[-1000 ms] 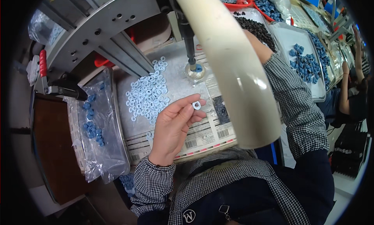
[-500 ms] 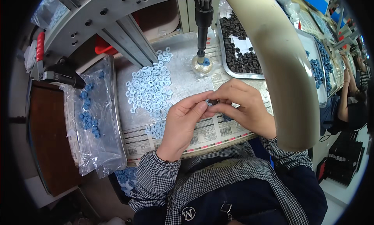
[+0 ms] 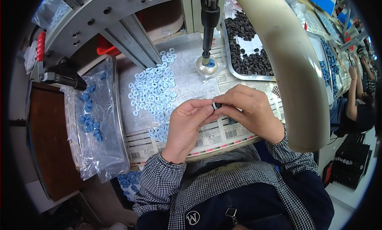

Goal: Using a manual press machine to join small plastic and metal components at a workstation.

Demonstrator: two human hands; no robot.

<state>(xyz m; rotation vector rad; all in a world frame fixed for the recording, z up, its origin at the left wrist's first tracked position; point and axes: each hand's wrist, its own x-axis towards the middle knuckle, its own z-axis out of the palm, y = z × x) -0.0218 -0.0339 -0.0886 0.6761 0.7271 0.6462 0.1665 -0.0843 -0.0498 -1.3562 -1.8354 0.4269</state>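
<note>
My left hand (image 3: 188, 124) and my right hand (image 3: 250, 111) meet over the front of the bench, both closed in a pinch. Between their fingertips is a light blue ring (image 3: 215, 105) set against a small black cap (image 3: 218, 105). The left fingers are on the ring's side and the right ones on the cap's side; fingers partly cover both pieces. Left of the hands spreads a pile of similar light blue rings (image 3: 153, 86) on a metal plate (image 3: 187, 51). Beyond the hands, a black press rod (image 3: 207, 35) stands over a round holder (image 3: 201, 67) with a blue piece in it.
A metal tray (image 3: 248, 76) at the back right holds many black caps (image 3: 246, 63). A thick beige tube (image 3: 294, 71) arches down close to my right arm. At left, a plastic-lined tray (image 3: 121, 138) carries blue pieces (image 3: 89, 122). A red-handled clamp (image 3: 41, 47) and other people's arms show farther off.
The ring and cap have turned slightly between my fingertips, and the ring now shows more edge-on. Both hands have shifted only a little. The view has moved slightly.
</note>
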